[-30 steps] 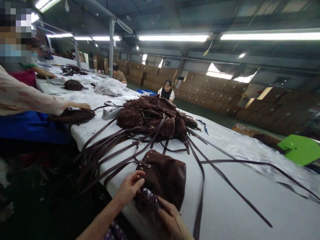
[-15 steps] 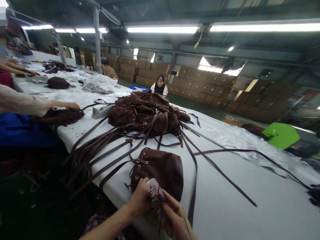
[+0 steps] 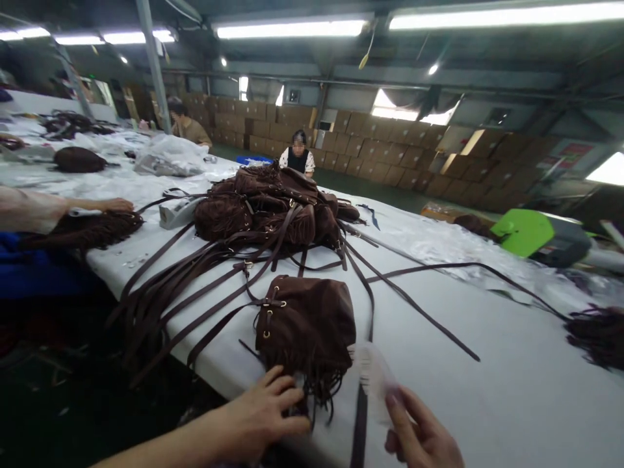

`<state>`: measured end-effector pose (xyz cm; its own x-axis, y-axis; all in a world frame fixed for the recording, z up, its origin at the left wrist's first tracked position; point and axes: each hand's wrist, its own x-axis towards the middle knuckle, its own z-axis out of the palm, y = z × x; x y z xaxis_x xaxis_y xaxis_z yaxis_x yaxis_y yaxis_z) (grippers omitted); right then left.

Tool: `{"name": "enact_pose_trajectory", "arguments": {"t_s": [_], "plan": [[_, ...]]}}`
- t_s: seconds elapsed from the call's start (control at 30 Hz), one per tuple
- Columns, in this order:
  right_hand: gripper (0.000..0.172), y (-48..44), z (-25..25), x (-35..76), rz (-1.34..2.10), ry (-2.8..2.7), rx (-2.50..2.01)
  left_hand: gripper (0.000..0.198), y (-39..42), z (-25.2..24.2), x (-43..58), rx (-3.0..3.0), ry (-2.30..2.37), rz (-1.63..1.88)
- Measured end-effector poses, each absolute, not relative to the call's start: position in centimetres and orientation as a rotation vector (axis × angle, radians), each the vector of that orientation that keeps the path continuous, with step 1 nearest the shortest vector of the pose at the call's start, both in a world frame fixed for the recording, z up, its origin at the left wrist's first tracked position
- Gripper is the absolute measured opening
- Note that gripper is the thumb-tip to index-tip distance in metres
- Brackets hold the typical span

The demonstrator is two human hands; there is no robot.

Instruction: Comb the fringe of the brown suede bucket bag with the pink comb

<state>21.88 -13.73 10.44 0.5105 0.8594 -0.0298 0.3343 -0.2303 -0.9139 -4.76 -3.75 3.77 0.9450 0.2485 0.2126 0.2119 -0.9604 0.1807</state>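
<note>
A dark brown drawstring bag (image 3: 307,318) with gold eyelets lies in front of me, its fringe (image 3: 322,387) hanging toward the table's near edge. My left hand (image 3: 268,413) is at the lower left of that fringe, palm down with fingers apart; its fingertips touch or nearly touch the strands. To the right, my right hand (image 3: 419,429) is closed around the handle end of a pale, translucent brush (image 3: 375,377), smeared by motion. The bristle end of the brush points up and left, close to the bag's lower right corner. A strap runs beneath it.
A heap of brown fringed bags (image 3: 273,208) with long trailing straps (image 3: 209,270) sits on the white table (image 3: 439,396). At left, a co-worker's hand (image 3: 117,205) rests on another fringed piece. A green-and-grey machine (image 3: 526,233) stands beyond clear plastic at right.
My right hand has moved right, carrying the brush off the fringe. My left hand has left the brush head and opened beside the fringe, whose strands now hang loose. The view has shifted.
</note>
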Motion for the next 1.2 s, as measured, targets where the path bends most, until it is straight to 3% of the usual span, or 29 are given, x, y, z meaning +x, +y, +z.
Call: {"name": "enact_pose_trajectory", "arguments": {"t_s": [0.1, 0.2, 0.33, 0.4, 0.5, 0.7, 0.9, 1.0, 1.2], "plan": [[0.056, -10.2, 12.8, 22.7, 0.564, -1.232, -1.693, 0.039, -6.6, 2.9, -8.0, 2.866, 0.527, 0.689], [0.043, -5.0, 14.6, 22.9, 0.389, -1.475, -1.576, 0.028, -5.5, 1.9, -9.3, 2.259, 1.122, 1.024], [0.037, 1.3, 14.7, 21.8, 0.198, -1.875, -1.592, 0.066, -0.9, 1.7, -7.1, 1.547, 1.493, 0.944], [0.033, 2.3, 13.7, 20.9, 0.204, -2.014, -1.656, 0.063, 1.1, 2.0, -5.2, 1.586, 1.467, 0.887], [0.027, 0.8, 11.8, 19.6, 0.231, -2.080, -1.785, 0.044, 3.5, 2.5, -3.4, 1.700, 1.408, 0.875], [0.027, -4.8, 10.8, 19.9, 0.349, -1.979, -1.956, 0.030, 9.0, 3.5, -4.5, 1.607, 1.192, 0.814], [0.045, -5.0, 8.0, 21.1, 0.599, -1.358, -1.957, 0.068, 6.8, 2.1, -4.8, 1.183, 1.244, 0.802], [0.048, -5.0, 6.0, 20.5, 0.396, -1.369, -1.898, 0.076, 4.1, 0.8, -5.0, 1.054, 1.270, 0.909], [0.049, -5.6, 4.4, 20.0, 0.147, -1.450, -1.855, 0.061, 2.9, 0.9, -4.8, 1.195, 1.261, 0.840]]}}
